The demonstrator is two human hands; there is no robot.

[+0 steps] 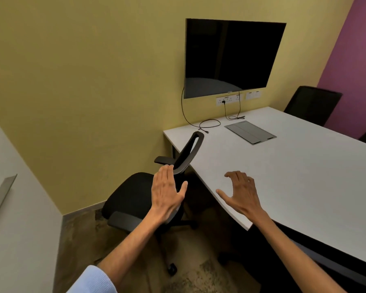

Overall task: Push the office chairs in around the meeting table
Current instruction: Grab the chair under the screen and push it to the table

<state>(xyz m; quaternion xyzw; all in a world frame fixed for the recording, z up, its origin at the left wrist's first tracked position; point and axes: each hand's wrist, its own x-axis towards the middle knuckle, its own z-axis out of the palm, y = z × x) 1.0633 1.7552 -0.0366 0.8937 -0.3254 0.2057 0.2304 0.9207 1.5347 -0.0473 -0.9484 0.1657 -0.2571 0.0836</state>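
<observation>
Head view — downward, close over table (294, 176)

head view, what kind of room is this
Most likely a small office meeting room: a long white meeting table with a built-in cable box, a dark wall-mounted screen above wall sockets, and black office chairs, one by the near table corner.

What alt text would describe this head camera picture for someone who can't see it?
A person's open left hand rests against the backrest of a black office chair turned sideways beside a white meeting table, while the open right hand hovers over the table's edge. A dark wall screen hangs on the yellow wall, and another black chair sits at the far side.
</observation>
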